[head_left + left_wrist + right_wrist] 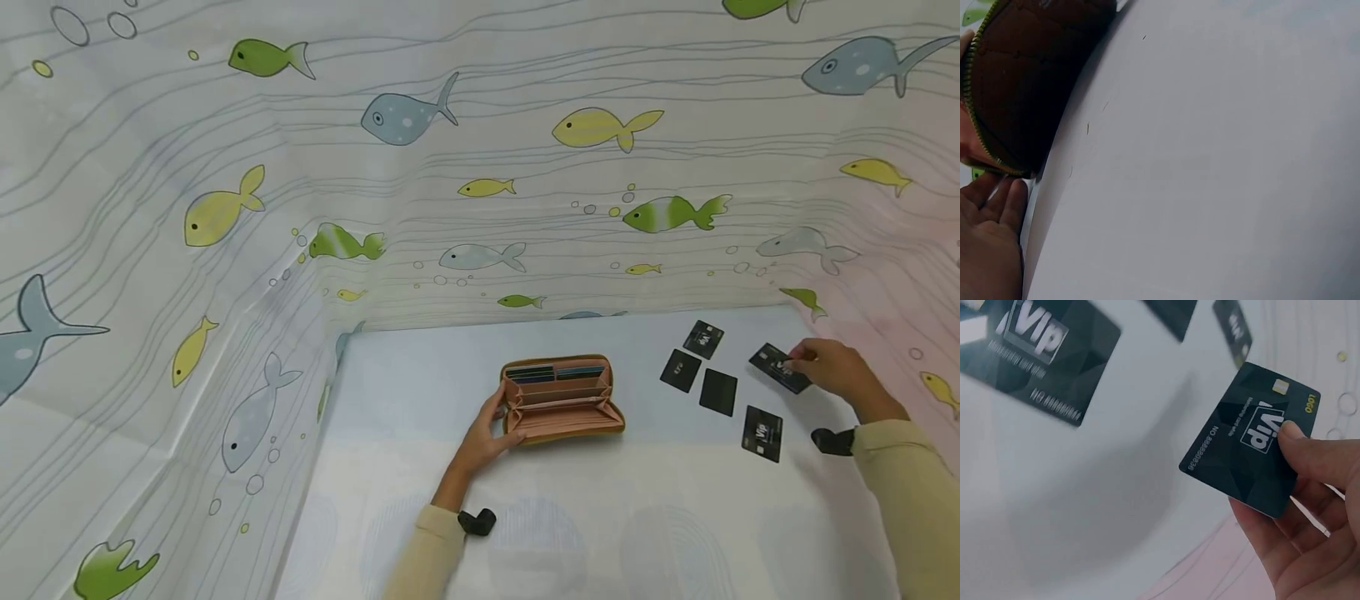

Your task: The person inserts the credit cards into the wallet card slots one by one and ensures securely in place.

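An unzipped brown wallet [564,398] stands spread wide on the table, with pinkish inner compartments and several cards [531,374] in its upper slots. My left hand [483,432] grips its left end, thumb at the front corner. The left wrist view shows the wallet's dark quilted outside [1029,69] and yellow zip teeth, with that hand [991,219] at its end. Over at the right, my right hand [840,371] pinches a black VIP card [1254,440] between thumb and fingers. The right wrist view has the card's printed face and gold chip in sight, raised off the table.
Several other black cards lie loose between wallet and right hand: one [762,433] nearest me, a plain dark one [718,392], another [680,370] to its left and one [703,339] farthest back. Fish-printed sheeting [480,217] rises behind and beside the white table [420,375].
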